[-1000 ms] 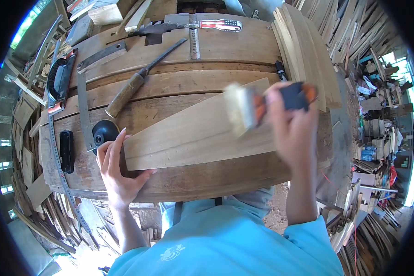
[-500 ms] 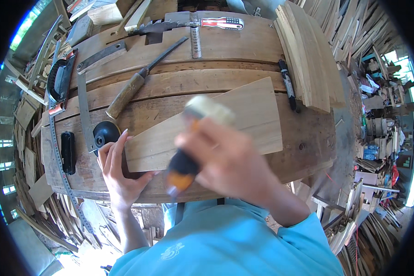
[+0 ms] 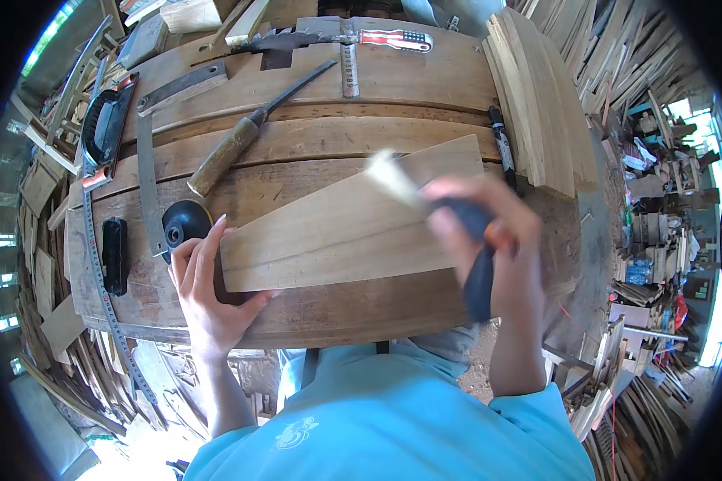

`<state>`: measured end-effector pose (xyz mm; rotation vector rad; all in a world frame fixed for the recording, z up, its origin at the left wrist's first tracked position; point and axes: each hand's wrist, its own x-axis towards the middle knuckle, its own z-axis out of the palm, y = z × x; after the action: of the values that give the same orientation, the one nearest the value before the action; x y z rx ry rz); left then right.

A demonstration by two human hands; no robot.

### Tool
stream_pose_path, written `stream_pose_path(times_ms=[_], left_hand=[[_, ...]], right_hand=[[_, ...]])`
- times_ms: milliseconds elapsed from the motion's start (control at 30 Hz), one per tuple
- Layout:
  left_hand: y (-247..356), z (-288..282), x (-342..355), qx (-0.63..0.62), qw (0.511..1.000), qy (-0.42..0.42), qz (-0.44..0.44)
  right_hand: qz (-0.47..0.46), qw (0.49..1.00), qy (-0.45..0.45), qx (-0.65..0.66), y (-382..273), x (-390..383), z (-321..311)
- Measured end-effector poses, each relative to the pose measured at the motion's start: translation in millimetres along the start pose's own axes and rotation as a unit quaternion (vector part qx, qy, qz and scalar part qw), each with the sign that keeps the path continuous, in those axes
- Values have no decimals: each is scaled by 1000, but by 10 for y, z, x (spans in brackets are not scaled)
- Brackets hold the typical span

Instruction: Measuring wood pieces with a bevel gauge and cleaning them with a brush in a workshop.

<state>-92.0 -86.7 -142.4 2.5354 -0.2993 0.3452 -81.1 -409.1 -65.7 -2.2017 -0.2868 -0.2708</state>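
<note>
A tapered, pale wooden board lies on the workbench, its narrow end at the left. My left hand grips that narrow end, fingers at the left edge and thumb along the near edge. Over the wide right end, my right hand is closed round the black and orange handle of a brush with pale bristles. Motion blurs the brush, and I cannot tell whether its bristles touch the wood. Beside my left fingertips sits a black round cup-shaped part.
A chisel with a wooden handle, a try square, a sanding block and a tape measure lie at left. A screwdriver is at the back; a black marker and stacked boards are at right.
My right hand has swung the brush right, from over the board's middle to its wide end, and the handle's tilt has changed. My left hand stays on the narrow end.
</note>
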Motion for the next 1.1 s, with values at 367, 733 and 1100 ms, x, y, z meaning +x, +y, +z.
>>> stream_pose_path(times_ms=[367, 733, 1100], left_hand=[[-30, 18, -6, -14, 1000, 0, -2], [-59, 19, -13, 12, 1000, 10, 22], [-35, 9, -14, 4, 1000, 1, 23]], right_hand=[[37, 985, -126, -110, 10, -113, -623], [143, 935, -325, 26, -96, -297, -1149], [22, 991, -87, -101, 329, 394, -827]])
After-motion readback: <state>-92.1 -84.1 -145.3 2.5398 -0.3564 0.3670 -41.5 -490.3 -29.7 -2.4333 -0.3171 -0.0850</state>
